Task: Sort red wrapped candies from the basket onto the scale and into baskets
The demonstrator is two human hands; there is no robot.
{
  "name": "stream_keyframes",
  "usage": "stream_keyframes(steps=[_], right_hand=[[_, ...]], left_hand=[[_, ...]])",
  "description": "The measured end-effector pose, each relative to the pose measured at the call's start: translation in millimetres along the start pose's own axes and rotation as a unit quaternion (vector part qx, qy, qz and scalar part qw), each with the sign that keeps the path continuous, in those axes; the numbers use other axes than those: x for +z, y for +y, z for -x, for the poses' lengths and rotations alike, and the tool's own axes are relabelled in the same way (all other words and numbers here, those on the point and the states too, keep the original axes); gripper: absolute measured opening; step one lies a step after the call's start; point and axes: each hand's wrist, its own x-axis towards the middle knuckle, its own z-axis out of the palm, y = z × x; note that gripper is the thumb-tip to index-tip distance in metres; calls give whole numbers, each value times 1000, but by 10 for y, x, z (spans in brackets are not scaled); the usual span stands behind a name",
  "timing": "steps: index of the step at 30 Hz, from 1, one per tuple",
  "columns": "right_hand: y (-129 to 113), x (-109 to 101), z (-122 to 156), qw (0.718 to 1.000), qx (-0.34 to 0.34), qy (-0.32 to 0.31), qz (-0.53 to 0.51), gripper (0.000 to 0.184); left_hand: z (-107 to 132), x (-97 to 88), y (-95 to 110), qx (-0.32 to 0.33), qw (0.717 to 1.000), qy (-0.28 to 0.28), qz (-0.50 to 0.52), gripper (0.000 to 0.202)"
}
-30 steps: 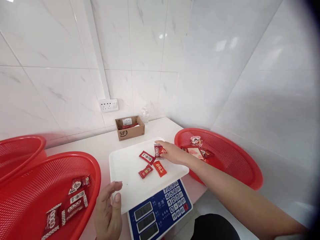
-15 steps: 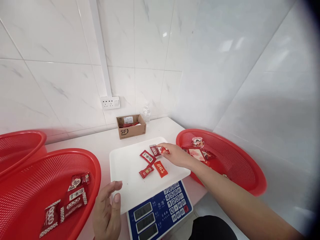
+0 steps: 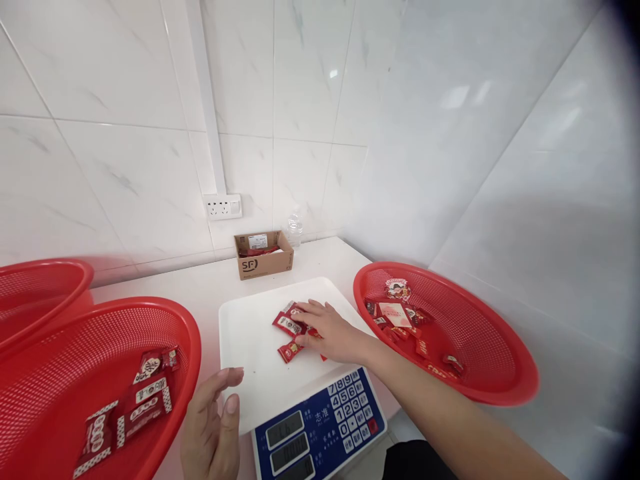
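My right hand (image 3: 327, 328) lies palm down on the white scale tray (image 3: 250, 347), fingers spread over several small red candy packets (image 3: 289, 325). One packet (image 3: 290, 351) shows just under my thumb; another is partly hidden beneath the palm. My left hand (image 3: 213, 427) hovers open at the tray's near left corner, fingers loosely apart, holding nothing. It is beside the rim of the left red basket (image 3: 185, 333).
The scale's blue keypad and displays (image 3: 320, 427) face me. The left red basket holds several red packets (image 3: 135, 407); the right red basket (image 3: 500, 393) holds more. Another red basket (image 3: 45, 280) sits far left. A small cardboard box (image 3: 263, 257) and a clear bottle stand by the wall.
My right hand moved left and toward me across the tray, from the far packets to lying over the cluster, pushing them closer together. My left hand barely moved.
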Motion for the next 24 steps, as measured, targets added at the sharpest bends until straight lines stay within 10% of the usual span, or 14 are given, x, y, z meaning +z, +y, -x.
stream_keyframes(steps=[6, 13, 24], right_hand=[[-48, -50, 163, 998, -35, 46, -38, 35], [338, -72, 911, 959, 108, 261, -2, 37], [1060, 43, 1514, 943, 270, 190, 44, 50]], left_hand=[[8, -19, 4, -4, 1000, -3, 3, 27], [-67, -95, 75, -7, 994, -53, -98, 21], [-535, -147, 699, 171, 865, -394, -260, 50]])
